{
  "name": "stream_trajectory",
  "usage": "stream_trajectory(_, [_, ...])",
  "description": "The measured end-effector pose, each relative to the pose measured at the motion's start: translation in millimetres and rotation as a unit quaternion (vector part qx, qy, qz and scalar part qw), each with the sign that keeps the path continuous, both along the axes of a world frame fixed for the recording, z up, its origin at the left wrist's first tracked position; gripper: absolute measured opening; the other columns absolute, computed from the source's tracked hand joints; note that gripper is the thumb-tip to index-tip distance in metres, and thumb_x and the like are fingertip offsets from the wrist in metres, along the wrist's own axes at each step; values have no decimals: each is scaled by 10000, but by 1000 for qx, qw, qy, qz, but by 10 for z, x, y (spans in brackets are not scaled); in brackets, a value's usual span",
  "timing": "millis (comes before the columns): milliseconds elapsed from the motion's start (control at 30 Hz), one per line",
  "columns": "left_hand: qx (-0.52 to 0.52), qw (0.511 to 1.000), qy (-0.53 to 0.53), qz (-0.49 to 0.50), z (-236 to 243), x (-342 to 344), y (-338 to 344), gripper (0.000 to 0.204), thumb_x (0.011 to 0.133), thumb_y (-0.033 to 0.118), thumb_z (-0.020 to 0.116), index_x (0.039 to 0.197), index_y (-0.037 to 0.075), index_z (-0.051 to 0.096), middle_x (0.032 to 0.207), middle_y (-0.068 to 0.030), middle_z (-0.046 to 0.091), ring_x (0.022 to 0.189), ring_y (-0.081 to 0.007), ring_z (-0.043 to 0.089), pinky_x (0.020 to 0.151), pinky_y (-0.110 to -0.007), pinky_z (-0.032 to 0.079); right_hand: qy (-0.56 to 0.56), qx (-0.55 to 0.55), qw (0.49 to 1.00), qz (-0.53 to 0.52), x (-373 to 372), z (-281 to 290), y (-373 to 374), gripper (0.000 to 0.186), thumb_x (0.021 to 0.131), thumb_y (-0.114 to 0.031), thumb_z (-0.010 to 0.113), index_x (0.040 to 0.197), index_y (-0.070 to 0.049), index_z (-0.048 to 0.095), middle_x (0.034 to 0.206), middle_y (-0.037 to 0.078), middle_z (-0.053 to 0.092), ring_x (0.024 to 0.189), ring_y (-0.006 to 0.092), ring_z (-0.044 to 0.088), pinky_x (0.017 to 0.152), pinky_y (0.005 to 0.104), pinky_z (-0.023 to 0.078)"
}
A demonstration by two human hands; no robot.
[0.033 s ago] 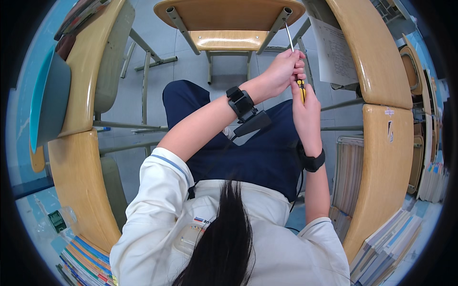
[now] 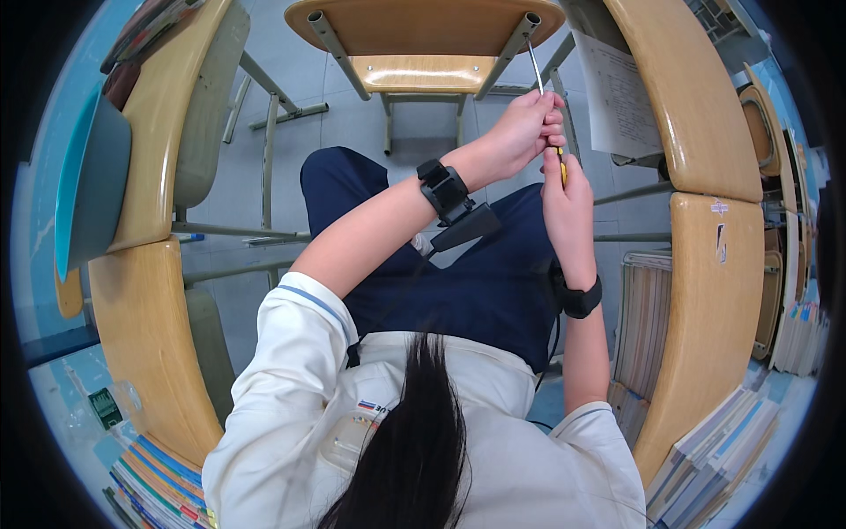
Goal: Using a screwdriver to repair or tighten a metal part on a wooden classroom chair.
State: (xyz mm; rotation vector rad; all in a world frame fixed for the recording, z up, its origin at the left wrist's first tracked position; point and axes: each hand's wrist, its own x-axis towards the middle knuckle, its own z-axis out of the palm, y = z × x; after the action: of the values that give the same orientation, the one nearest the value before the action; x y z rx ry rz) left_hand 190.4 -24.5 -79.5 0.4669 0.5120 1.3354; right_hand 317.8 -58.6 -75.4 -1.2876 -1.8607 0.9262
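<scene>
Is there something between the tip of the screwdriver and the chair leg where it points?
Nothing visible stands in the way. Both the left hand and the right hand hold the screwdriver, and its metal shaft runs free up to the top of the chair leg. Whether the tip touches it I cannot tell.

I see curved wooden desks l. & r. — a paper sheet on the r. one, book stacks at lower l. & r. — grey floor below.
</scene>
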Motion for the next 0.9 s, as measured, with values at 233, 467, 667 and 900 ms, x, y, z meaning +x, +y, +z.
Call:
stream_trajectory(233, [24,998,-59,-19,4,2,-16,196,974,229,329,919,51,392,660,39,298,581,-68,274,560,-199,331,430,-470,762,117,49,101,-3,263,953,-321,374,909,-71,440,533,-16,295,352,64,216,326,214,171])
stream_trajectory(467, [-2,1000,9,-13,32,-30,-9,197,976,228,323,940,48,395,656,41,305,584,-72,277,572,-206,338,45,-48,998,4,-73,-135,-25,319,935,-286,435,746,-32,473,496,-20,440,378,67,365,363,231,251])
stream_trajectory(667, [11,1000,1,-22,-41,-67,22,194,976,223,323,898,60,395,655,46,298,582,-67,273,560,-207,329,340,-401,846,91,-7,46,-29,269,944,-288,407,865,-37,468,515,-1,352,340,69,286,338,210,249])
stream_trajectory(900, [43,997,-49,-44,-34,-77,21,191,973,221,337,910,54,405,656,46,297,578,-62,274,554,-200,321,584,-570,536,216,58,-58,35,331,955,-383,349,870,-69,412,533,-27,287,312,36,167,286,178,121])
